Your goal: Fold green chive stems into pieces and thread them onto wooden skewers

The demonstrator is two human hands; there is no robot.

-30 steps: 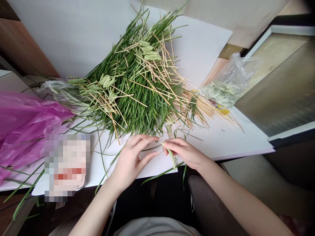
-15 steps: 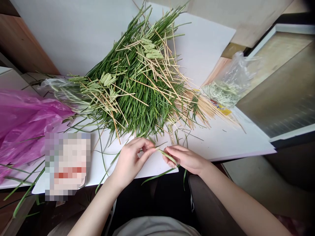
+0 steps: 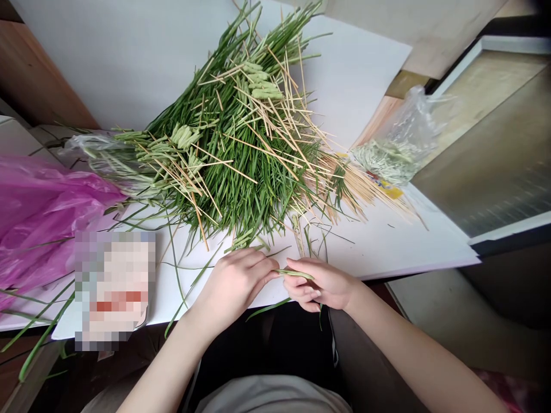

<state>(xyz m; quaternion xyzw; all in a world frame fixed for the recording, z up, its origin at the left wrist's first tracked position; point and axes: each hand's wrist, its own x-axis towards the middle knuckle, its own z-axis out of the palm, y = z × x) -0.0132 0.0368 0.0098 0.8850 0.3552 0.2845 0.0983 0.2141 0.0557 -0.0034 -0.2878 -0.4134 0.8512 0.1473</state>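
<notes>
My left hand (image 3: 235, 284) and my right hand (image 3: 321, 284) meet at the near edge of the white board (image 3: 387, 241). Both pinch one thin green leaf strip (image 3: 295, 273), which runs level between their fingertips. The fingers of both hands are curled closed around it. Just beyond the hands lies a big heap of long green leaves (image 3: 232, 155) mixed with thin bamboo skewers (image 3: 275, 135). Several small folded leaf bundles (image 3: 262, 86) rest on top of the heap.
A crumpled pink plastic bag (image 3: 38, 218) lies at the left. A clear plastic bag (image 3: 398, 149) with pale green pieces sits at the right, beside a framed panel (image 3: 495, 143). A blurred rectangular patch (image 3: 114, 287) covers something on the board's near left.
The leaf strip hung down from my right hand; now it lies level, gripped by both hands. My left hand closed its fingers and moved right to meet the right hand.
</notes>
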